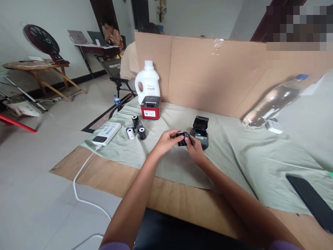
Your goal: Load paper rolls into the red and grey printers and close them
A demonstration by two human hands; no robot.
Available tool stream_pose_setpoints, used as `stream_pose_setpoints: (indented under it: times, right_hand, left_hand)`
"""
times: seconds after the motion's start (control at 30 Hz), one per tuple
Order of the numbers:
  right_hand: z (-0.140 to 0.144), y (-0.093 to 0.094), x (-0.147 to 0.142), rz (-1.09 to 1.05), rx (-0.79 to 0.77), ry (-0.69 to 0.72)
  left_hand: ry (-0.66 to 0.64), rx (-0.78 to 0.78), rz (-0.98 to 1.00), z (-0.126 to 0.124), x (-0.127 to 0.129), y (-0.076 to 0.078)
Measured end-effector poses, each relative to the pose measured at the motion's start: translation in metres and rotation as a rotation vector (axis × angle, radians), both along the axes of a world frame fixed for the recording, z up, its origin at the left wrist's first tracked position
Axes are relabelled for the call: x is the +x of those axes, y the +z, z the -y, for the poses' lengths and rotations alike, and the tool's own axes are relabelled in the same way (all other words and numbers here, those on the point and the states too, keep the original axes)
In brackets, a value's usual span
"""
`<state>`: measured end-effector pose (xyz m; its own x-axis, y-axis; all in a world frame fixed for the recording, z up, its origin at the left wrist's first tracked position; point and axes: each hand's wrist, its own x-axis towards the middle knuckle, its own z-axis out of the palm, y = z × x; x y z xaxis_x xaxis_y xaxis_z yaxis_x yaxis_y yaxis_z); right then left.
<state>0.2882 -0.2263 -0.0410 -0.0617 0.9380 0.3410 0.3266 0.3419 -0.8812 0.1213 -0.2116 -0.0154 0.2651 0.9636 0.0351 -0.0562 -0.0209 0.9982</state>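
Centrally, both hands are meeting above the cloth-covered table (234,152): the left hand (166,140) and right hand (195,147) are pinching a small black roll (183,138) between them, fingers closing on it from either side, its long axis lying across; the open-lidded black printer (200,132) is sitting just beyond, nearer the right hand

The brown bench (177,199) has a pale green cloth (241,163) over it. On the cloth sit a red box (150,107) and a white jug (147,81) far back, three small rolls (136,129), a white power strip (106,133) at the left, a dark little printer (200,132), a clear bottle (273,102) lying at the right, and a black phone (309,201) near the right edge.
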Motion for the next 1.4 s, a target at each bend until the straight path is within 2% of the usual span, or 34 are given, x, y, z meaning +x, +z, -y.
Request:
stream_pose_setpoints:
  times: [0.13,0.3,0.4,0.5,0.6,0.73,0.97,1.07,1.2,1.3,1.4]
  right_hand:
    - [-0.016,0.003,-0.006,0.000,-0.039,0.103]
    - [-0.030,0.018,0.005,0.027,0.062,0.097]
    - [-0.042,0.035,0.006,0.135,0.128,0.081]
    - [-0.061,0.044,-0.002,0.285,0.128,0.114]
    - [-0.082,0.042,-0.018,0.457,0.113,0.226]
    - [-0.102,0.035,-0.040,0.622,0.175,0.383]
    - [-0.111,0.039,-0.057,0.634,0.129,0.515]
    - [-0.108,0.045,-0.046,0.503,0.030,0.483]
    - [-0.096,0.046,-0.010,0.299,-0.035,0.316]
    - [-0.081,0.038,0.017,0.251,-0.034,0.285]
    - [-0.069,0.030,0.036,0.149,-0.037,0.258]
  left_hand:
    - [0.116,0.211,-0.086,-0.028,-0.024,0.002]
    - [0.252,0.388,-0.152,-0.052,-0.048,-0.019]
    - [0.284,0.400,-0.213,-0.054,-0.053,-0.034]
    - [0.287,0.406,-0.276,-0.053,-0.054,-0.041]
    - [0.288,0.359,-0.248,-0.054,-0.056,-0.045]
    - [0.233,0.290,-0.199,-0.058,-0.059,-0.052]
    - [0.165,0.264,-0.118,-0.063,-0.062,-0.062]
    - [0.222,0.253,-0.114,-0.063,-0.058,-0.059]
    - [0.393,0.080,0.030,-0.057,-0.041,-0.048]
    - [0.324,-0.047,0.222,-0.048,-0.017,-0.040]
    - [0.218,-0.090,0.294,-0.043,0.012,-0.030]
